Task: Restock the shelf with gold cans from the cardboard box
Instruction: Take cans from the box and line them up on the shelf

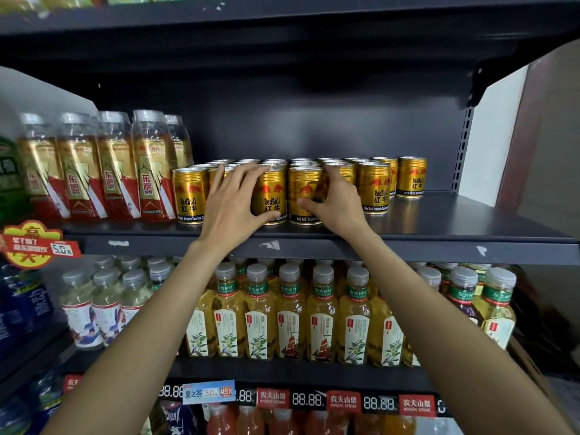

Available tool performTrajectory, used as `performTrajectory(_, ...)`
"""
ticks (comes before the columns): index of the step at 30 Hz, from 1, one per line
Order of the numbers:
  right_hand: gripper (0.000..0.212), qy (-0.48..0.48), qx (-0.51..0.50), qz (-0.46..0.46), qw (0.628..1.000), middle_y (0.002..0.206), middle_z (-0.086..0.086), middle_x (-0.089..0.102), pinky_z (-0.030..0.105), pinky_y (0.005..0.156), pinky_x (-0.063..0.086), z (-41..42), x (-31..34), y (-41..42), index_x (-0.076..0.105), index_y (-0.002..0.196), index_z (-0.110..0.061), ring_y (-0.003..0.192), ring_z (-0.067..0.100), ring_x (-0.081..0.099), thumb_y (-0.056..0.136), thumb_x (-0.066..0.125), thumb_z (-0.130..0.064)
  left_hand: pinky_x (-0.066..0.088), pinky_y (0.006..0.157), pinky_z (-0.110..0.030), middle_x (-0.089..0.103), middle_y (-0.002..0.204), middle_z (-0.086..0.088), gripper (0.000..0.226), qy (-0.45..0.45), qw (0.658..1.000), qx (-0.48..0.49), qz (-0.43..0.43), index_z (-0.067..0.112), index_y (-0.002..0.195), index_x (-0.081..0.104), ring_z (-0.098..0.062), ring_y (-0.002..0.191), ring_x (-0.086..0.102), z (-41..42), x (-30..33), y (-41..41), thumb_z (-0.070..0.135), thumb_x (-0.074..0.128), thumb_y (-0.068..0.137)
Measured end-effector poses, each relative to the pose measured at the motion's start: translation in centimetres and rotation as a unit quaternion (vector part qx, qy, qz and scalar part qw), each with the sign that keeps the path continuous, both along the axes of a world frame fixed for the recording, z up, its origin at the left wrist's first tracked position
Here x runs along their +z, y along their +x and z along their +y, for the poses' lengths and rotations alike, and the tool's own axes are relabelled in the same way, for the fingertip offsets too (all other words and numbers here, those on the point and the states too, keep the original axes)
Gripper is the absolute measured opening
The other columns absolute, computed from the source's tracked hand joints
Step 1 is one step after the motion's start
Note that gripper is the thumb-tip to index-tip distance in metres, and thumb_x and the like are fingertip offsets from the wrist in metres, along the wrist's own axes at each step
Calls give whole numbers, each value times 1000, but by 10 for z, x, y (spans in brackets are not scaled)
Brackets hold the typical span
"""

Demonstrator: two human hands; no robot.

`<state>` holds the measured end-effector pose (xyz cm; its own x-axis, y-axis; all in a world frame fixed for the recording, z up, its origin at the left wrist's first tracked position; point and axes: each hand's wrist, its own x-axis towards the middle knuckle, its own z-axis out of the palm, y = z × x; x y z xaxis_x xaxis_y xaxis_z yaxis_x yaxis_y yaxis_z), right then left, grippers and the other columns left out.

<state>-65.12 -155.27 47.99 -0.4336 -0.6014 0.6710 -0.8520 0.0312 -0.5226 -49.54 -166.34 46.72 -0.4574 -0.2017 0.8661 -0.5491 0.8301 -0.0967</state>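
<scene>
Several gold cans [375,189] stand in rows on the dark middle shelf [455,221]. My left hand [233,202] is spread over the front row, fingers across a mostly hidden can [216,174] and thumb against the can to its right [272,196]. My right hand [337,202] wraps around the neighbouring front can [303,193], thumb on its face, fingers behind it. Both cans stand upright on the shelf. No cardboard box shows in the head view.
Red-and-gold bottles [116,171] crowd the shelf to the left of the cans. Bare shelf lies to the right of the last can [411,177]. Yellow tea bottles [290,312] fill the shelf below, with price tags [307,398] under them.
</scene>
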Motion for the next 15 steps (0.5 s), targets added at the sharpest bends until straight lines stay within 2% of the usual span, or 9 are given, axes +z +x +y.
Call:
performTrajectory(8,85,14,2,8,1000,141,10,47,35,100,41,-1,1,-1,29,144,-9,129,26,44,78,74,-35,12,116,-42,47,135,-7,81,8,999,-29,30,16,138,42,-25,129,41,0,-4,-1,47,76,71)
performTrajectory(15,84,3,-48,30,998,140,9,45,39,90,46,-2,-4,7,29,141,-12,124,27,48,76,72,-45,4,117,-40,43,140,-4,76,43,996,-64,50,18,138,40,-25,134,36,-4,-5,-1,40,76,74)
